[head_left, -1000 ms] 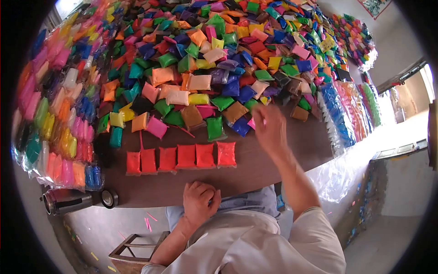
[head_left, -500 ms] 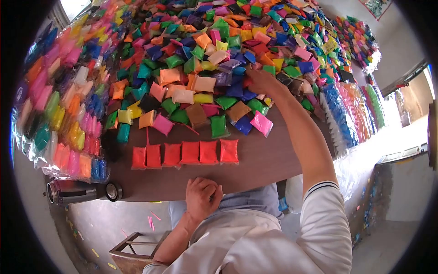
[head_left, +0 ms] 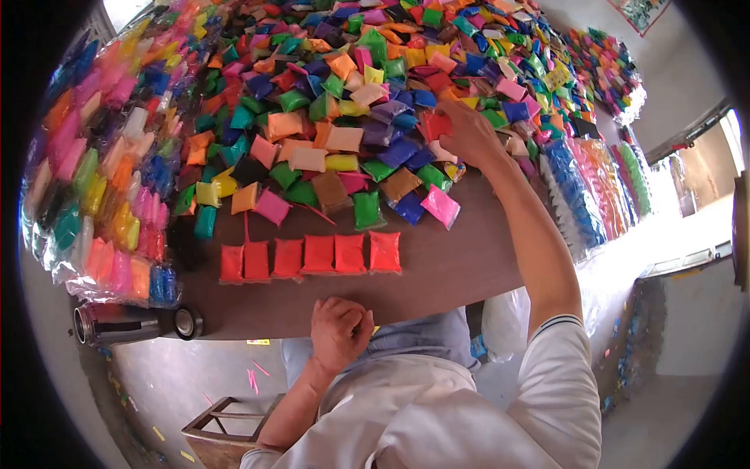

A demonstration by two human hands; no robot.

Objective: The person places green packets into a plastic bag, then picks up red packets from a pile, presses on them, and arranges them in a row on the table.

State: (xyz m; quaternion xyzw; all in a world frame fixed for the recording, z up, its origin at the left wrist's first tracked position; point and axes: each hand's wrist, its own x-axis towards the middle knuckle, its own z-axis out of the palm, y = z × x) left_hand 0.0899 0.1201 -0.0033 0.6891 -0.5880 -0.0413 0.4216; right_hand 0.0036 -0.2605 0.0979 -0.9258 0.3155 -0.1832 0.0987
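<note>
My right hand [head_left: 471, 134] reaches into the front of a big heap of small coloured packets [head_left: 344, 139]. Its fingers are closed on the edge of a red packet [head_left: 435, 126]. Close to the table's front edge rests my left hand [head_left: 341, 332], its fingers curled into a loose fist with nothing showing in them. Between the left hand and the heap, several red packets [head_left: 319, 254] lie side by side in a row on the brown table [head_left: 461, 258]. A pink packet [head_left: 441, 207] and a green packet [head_left: 366, 209] lie at the heap's near edge.
Clear bags full of coloured packets [head_left: 117, 187] are stacked at the left. A dark flask [head_left: 117, 324] lies at the front left corner, with a round lid [head_left: 188, 323] beside it. More bagged packs [head_left: 574, 195] stand at the right. Below is a wooden stool [head_left: 223, 426].
My right hand has shifted slightly right and up, and more of the red packet at its fingers now shows. The left hand stays in a fist. The whole view has shifted slightly.
</note>
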